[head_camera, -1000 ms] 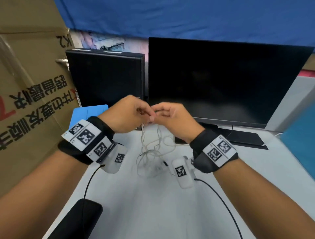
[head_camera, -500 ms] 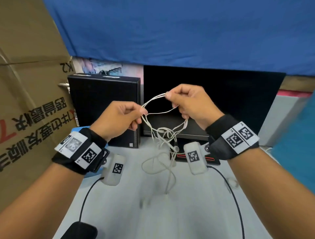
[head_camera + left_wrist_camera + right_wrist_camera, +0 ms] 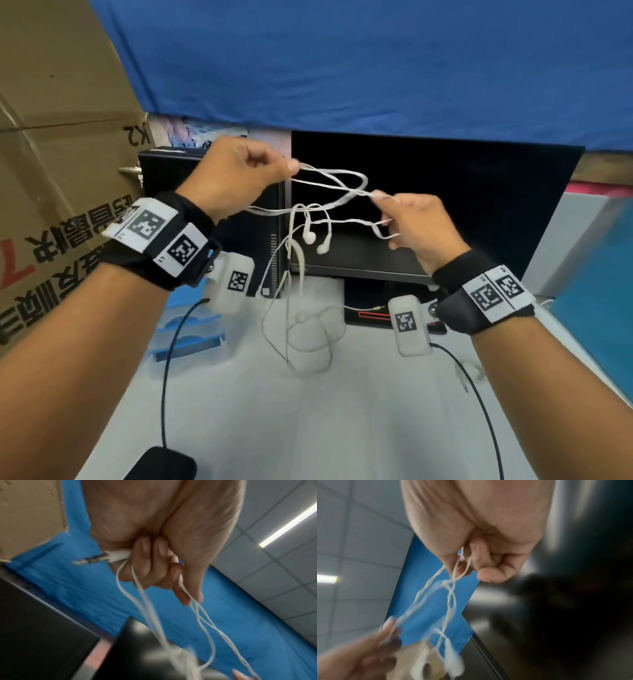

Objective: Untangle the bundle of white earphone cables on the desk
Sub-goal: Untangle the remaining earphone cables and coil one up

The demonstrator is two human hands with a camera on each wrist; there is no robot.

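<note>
While both hands are raised above the table (image 3: 342, 428), the left hand (image 3: 236, 178) and right hand (image 3: 418, 226) each pinch strands of the white earphone cables (image 3: 329, 192), apparently spreading them so the earbuds (image 3: 317, 241) dangle free of the knot.

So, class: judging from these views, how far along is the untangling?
Done: the white earphone cables are lifted, both earbuds dangling free. In hand: the left hand and right hand pinch strands, stretching loops between them. Left: strands still cross between the hands, and coils lie on the white desk.
</note>
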